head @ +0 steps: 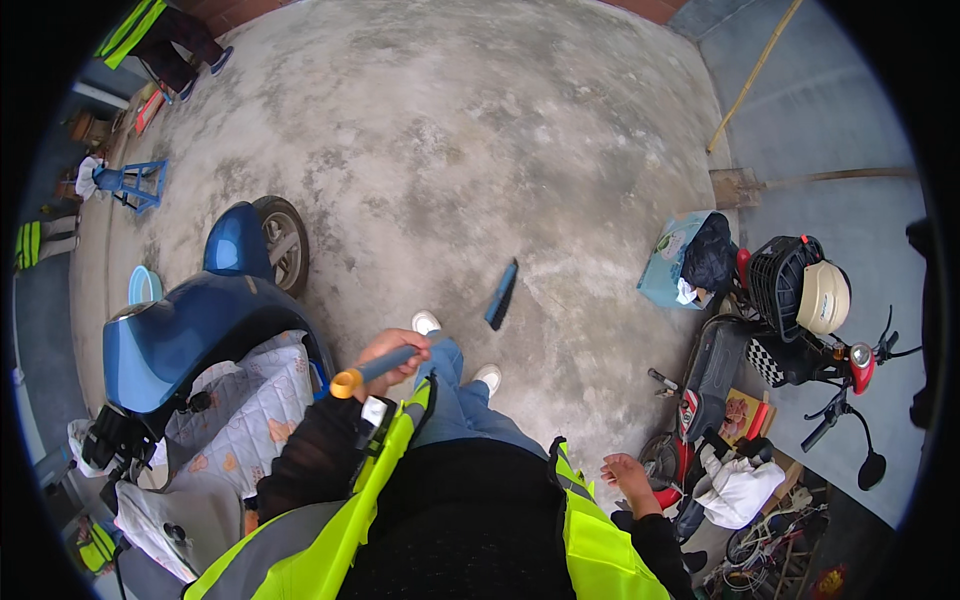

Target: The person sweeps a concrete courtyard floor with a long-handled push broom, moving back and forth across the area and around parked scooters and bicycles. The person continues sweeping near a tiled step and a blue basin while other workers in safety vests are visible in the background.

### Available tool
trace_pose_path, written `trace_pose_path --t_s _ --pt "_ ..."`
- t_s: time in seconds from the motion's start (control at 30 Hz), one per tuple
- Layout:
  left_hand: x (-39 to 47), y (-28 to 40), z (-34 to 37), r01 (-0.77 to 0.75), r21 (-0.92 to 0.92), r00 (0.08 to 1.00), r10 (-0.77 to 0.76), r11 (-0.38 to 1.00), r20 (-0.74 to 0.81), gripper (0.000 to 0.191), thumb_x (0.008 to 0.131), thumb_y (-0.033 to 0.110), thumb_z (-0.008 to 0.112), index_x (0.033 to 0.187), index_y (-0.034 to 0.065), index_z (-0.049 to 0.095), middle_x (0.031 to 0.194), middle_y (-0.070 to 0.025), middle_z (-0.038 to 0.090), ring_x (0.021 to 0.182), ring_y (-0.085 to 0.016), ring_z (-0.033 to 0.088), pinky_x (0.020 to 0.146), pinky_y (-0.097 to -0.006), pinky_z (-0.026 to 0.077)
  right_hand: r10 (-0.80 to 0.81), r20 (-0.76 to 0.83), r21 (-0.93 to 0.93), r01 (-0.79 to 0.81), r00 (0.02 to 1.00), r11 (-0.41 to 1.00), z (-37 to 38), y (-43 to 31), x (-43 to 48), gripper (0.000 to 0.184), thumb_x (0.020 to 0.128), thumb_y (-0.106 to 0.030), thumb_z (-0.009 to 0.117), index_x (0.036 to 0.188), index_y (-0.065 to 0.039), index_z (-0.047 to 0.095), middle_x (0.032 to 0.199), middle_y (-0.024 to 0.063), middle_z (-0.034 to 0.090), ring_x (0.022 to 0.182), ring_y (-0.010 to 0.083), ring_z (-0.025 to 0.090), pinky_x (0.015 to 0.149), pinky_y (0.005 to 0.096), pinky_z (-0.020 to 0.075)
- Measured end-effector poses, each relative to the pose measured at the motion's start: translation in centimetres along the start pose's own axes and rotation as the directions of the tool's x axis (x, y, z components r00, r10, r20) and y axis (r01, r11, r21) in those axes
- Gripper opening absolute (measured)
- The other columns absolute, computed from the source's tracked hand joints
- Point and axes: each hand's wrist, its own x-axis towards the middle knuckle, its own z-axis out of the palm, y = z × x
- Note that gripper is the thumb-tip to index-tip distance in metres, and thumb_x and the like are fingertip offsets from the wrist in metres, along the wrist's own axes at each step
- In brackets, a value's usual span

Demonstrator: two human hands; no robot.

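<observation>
My left hand [394, 361] is wrapped around the grey-blue handle of a broom [384, 364], near its yellow end cap. The broom's shaft runs forward past my feet to a blue broom head [501, 294] with dark bristles, resting on the concrete floor [465, 165]. Low at my side hangs my right hand [628, 480], with nothing in it and its fingers loosely bent and apart. It is nearest to the red wheel area of a parked electric bike [697, 382].
On the left stands a blue scooter [225, 300] with a quilted cover [255, 405]. A blue box [669, 255] holding a black bag sits at the right wall, beside a flat wooden-handled tool [735, 187]. A person [172, 52] and a blue stool [139, 184] are far left.
</observation>
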Motion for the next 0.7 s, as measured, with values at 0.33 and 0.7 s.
trace_pose_path --t_s 0.33,0.7 --pt "-5.6 0.2 3.5 -0.218 0.373 0.928 0.31 0.902 -0.206 0.023 0.074 0.005 0.046 0.096 -0.005 0.045 0.06 -0.0052 0.047 0.039 -0.011 0.042 0.037 -0.0209 0.034 0.001 0.02 0.002 -0.001 1.0 1.0 1.1 -0.7 0.6 0.018 0.08 -0.017 0.049 0.091 -0.004 0.052 0.077 0.0054 0.059 0.064 0.0126 0.056 0.055 0.0243 0.0431" --pt "2.7 -2.1 4.5 0.185 0.125 0.977 -0.196 0.975 0.08 0.009 0.077 0.009 0.049 0.076 -0.0002 0.05 0.057 -0.0072 0.05 0.039 -0.011 0.044 0.032 -0.0199 0.032 -0.023 -0.009 0.02 0.024 1.0 1.0 2.8 -4.8 -0.2 0.016 0.079 -0.015 0.048 0.091 -0.005 0.053 0.077 0.0049 0.059 0.062 0.0124 0.056 0.055 0.0239 0.0432"
